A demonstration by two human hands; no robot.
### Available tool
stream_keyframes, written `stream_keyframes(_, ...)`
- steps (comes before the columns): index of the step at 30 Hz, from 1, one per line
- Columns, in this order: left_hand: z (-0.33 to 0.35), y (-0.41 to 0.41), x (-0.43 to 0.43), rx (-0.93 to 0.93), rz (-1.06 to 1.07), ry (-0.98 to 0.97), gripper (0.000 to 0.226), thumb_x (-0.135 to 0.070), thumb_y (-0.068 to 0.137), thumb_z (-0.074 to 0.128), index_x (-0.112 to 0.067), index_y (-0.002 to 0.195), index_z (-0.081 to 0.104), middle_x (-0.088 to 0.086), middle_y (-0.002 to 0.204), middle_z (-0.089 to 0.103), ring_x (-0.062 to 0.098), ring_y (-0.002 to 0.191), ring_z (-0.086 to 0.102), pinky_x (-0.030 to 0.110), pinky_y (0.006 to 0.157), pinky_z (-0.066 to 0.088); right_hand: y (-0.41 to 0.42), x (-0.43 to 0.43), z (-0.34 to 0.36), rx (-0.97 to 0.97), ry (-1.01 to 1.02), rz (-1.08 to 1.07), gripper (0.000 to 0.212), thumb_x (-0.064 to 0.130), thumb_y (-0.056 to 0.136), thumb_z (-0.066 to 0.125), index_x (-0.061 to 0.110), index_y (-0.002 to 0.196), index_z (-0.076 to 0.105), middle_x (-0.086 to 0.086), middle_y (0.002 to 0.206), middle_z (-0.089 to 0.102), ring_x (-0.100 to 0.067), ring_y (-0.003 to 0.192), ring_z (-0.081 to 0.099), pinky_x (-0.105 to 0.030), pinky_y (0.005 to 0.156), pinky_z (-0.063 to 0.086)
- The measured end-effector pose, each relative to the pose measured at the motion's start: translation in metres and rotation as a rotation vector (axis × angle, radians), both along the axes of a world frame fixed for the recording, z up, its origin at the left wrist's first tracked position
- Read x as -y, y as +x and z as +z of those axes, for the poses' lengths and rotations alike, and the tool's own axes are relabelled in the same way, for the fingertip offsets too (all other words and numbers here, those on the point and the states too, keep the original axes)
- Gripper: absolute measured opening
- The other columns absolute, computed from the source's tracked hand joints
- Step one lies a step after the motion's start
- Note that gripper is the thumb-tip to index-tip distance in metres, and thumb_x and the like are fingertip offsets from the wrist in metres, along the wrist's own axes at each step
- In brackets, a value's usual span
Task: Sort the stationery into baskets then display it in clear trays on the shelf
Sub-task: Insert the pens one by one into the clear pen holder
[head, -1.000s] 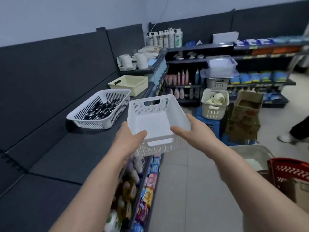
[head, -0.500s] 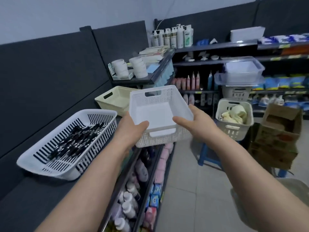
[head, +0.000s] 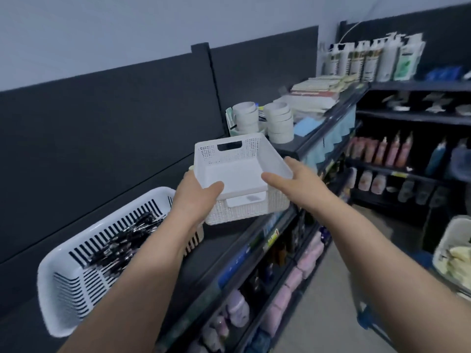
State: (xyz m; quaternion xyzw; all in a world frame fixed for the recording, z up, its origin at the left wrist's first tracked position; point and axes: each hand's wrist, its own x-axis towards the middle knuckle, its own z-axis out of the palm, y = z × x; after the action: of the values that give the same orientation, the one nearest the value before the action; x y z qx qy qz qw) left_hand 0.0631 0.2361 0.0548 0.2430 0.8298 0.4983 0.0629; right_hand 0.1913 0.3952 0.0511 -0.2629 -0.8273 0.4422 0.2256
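I hold an empty white perforated basket [head: 237,154] in both hands above the front edge of the dark shelf top [head: 224,240]. My left hand [head: 193,197] grips its near left corner and my right hand [head: 293,179] grips its near right side. To the left, a white slotted basket [head: 63,289] full of black pens [head: 122,245] rests on the shelf top, partly behind my left forearm. A cream basket is almost hidden behind the one I hold.
Stacks of white tape rolls [head: 279,123], notebooks [head: 316,90] and blue pads lie farther along the shelf top. Lotion bottles [head: 369,59] stand at the far corner. Lower shelves hold packaged goods. A basket with pale items [head: 453,253] stands at the right.
I have moved forward and turned left along the shelf, carrying the empty basket. The pen basket has slid to the lower left of view and the tape rolls appear closer.
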Motion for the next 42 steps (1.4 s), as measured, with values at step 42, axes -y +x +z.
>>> stream_keyframes(42, -0.052, -0.013, 0.076, -0.034, 0.848, -0.590, 0.047, -0.032, 0.088, 0.061, -0.012, 0.129, 0.054, 0.008, 0.132, 0.055, 0.025, 0.120, 0.052, 0.036, 0.099, 0.044, -0.170, 0.029, -0.046, 0.128, 0.578, 0.944, 0.052, 0.030, 0.092, 0.052, 0.020, 0.142, 0.039, -0.002, 0.144, 0.041, -0.020, 0.131, 0.039, -0.035, 0.104, 0.038)
